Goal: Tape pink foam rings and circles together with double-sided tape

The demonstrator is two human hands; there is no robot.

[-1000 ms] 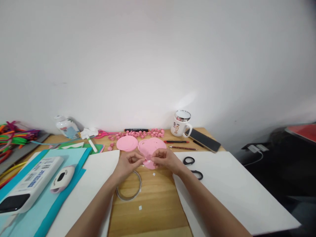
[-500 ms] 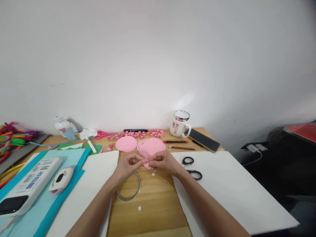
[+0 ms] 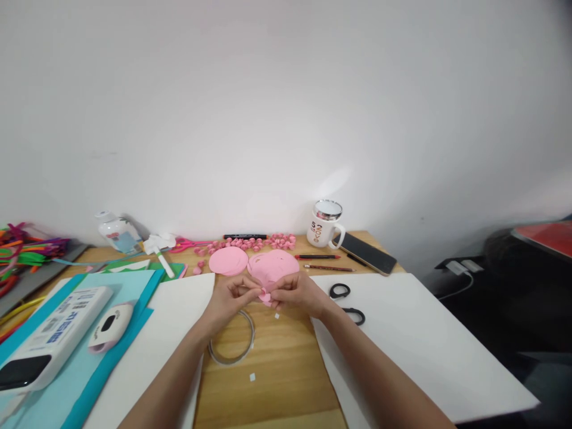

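Between my fingertips is a small rolled piece of pink paper [image 3: 266, 297], with a loose end hanging below. My left hand [image 3: 233, 300] pinches it from the left, and my right hand [image 3: 295, 293] pinches it from the right. Just behind my hands lie cut pink paper pieces [image 3: 279, 263] and a stack of pink paper circles [image 3: 228, 261]. Farther back, small pink paper rolls [image 3: 282, 241] are heaped near the wall. A roll of tape [image 3: 232, 362] lies flat below my left hand. Part of the pink piece is hidden by my fingers.
Black-handled scissors [image 3: 353, 316] lie on white paper [image 3: 420, 345] at the right. A mug [image 3: 322, 229], a phone [image 3: 369, 253] and a pencil [image 3: 328, 268] sit behind. On the left are a power bank [image 3: 58, 333], blue sheets [image 3: 129, 286] and a bottle [image 3: 120, 232].
Both hands stay in nearly the same place, still pinching the pink paper. Its loose end now shows a little differently between my fingers.
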